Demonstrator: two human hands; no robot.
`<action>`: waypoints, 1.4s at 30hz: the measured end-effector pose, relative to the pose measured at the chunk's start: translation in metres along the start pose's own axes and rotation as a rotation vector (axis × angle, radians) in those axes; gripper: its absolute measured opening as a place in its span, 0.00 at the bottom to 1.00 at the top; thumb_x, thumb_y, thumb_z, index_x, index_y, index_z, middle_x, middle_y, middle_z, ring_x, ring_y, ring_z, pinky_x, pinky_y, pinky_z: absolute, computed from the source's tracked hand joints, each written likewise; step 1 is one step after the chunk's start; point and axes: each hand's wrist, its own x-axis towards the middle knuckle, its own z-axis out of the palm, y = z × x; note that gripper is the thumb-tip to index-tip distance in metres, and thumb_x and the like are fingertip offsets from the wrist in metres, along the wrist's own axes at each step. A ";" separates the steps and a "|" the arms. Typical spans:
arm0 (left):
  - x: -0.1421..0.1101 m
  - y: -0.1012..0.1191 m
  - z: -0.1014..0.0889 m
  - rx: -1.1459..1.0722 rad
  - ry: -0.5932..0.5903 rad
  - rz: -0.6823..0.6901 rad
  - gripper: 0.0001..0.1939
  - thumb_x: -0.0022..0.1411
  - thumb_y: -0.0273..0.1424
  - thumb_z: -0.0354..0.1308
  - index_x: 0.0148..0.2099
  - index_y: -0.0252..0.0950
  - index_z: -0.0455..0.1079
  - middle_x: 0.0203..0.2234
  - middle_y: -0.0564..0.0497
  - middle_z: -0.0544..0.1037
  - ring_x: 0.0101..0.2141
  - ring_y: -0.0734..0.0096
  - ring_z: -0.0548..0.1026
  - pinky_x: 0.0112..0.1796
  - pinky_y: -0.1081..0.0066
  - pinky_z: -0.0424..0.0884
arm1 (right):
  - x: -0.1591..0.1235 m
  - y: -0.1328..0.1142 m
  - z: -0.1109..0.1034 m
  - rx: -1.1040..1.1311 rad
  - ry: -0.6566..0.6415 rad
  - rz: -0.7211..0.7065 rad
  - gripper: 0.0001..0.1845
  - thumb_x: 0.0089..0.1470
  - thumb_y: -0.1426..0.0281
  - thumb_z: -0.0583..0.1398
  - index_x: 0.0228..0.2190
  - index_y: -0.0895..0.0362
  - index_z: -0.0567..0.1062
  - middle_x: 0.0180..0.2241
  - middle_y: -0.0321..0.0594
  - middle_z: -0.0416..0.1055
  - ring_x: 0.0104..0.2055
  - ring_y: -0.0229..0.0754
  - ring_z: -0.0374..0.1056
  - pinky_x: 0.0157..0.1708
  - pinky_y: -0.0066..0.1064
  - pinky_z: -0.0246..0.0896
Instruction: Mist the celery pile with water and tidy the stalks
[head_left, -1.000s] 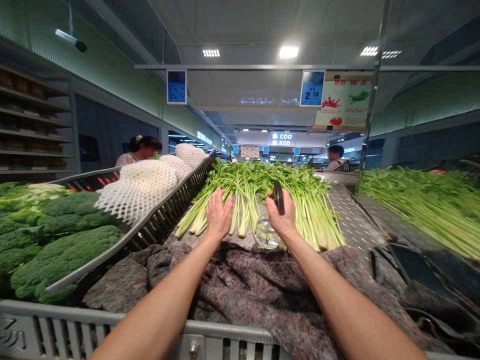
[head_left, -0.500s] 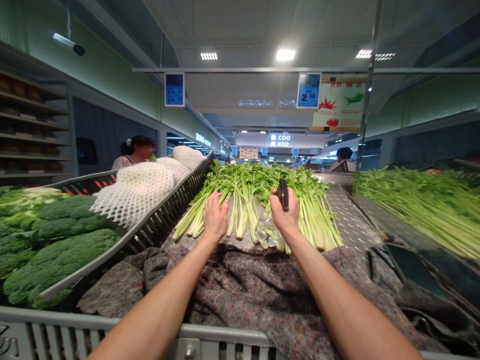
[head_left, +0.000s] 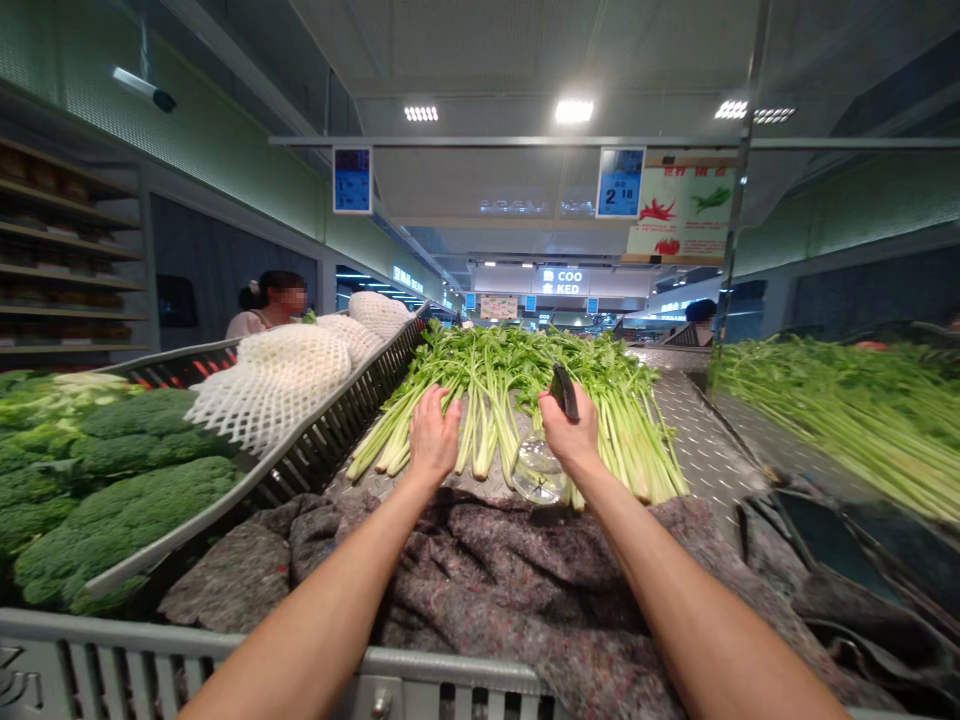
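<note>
A row of green celery (head_left: pixel 634 440) lies on a textured metal shelf, leaves at the far side and pale stalk ends toward me. My right hand (head_left: pixel 576 432) is wrapped around the neck of a spray bottle (head_left: pixel 538 472) over the middle of the stalks. Its clear, rounded body hangs below my fist, and its black head sticks up above it. My left hand (head_left: pixel 435 432) rests on or just over the left stalks, fingers slightly apart and holding nothing. Whether it touches them I cannot tell.
Grey felt cloth (head_left: pixel 495 570) covers the front of the shelf. At left, a crate (head_left: pixel 330 420) holds broccoli (head_left: pixel 142 490) and produce in white foam nets (head_left: pixel 277 380). A mirror panel (head_left: pixel 832 430) stands at right. A person (head_left: pixel 270 300) is beyond the crate.
The spray bottle has tilted in my right hand, so more of its clear body shows and its black head leans differently. My left hand has barely moved.
</note>
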 end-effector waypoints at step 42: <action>-0.001 -0.004 -0.001 0.053 -0.058 0.002 0.19 0.59 0.39 0.39 0.46 0.34 0.62 0.49 0.42 0.64 0.52 0.60 0.60 0.50 0.55 0.56 | 0.000 0.002 0.001 0.003 0.014 0.043 0.10 0.42 0.64 0.52 0.28 0.56 0.67 0.24 0.34 0.66 0.26 0.39 0.59 0.26 0.30 0.50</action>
